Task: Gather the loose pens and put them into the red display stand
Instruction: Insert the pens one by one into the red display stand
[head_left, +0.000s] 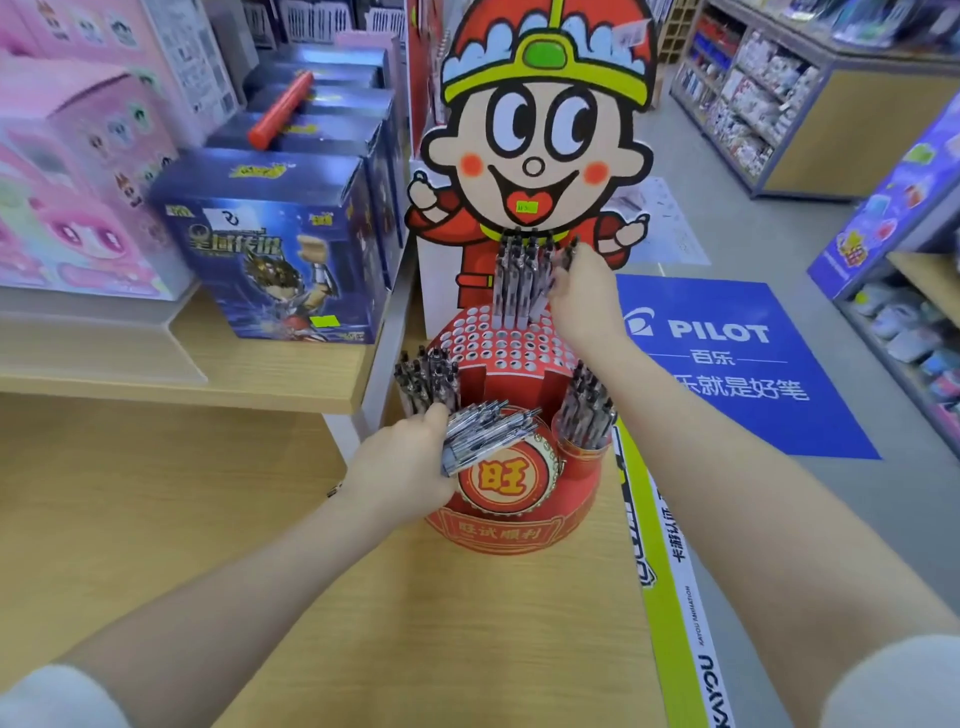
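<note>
- Nearest, at 7 o'clock of the stand: left hand (402, 470) curled round a bundle (485, 434) of loose pens, held roughly level across the front of the red stand (511, 525), tips toward 3 o'clock
- Best kept in a firm grip and clear of the side cups, so nothing slips while the other hand works
- Either side of the bundle: left cup (427, 382) at 10 o'clock and right cup (584, 415) at 2 o'clock, both already packed with upright pens
- Just behind, at 12 o'clock: perforated dome (498, 345), most holes looking open, only the back rows filled
- Farther, at 1 o'clock: right hand (584, 296) with fingers bent against the standing pens (522, 278) in the back rows; appears to pinch one or two, though blur hides exactly how many
- Judged step: seating pens one at a time into dome holes
- Advice: line each pen tip over a free hole beside the filled row, lower straight down, release only once upright
- Advice: fill from back to front, so standing pens never block the reach
- Farthest: cartoon backboard (540, 119) right behind the filled rows, worth not knocking
</note>
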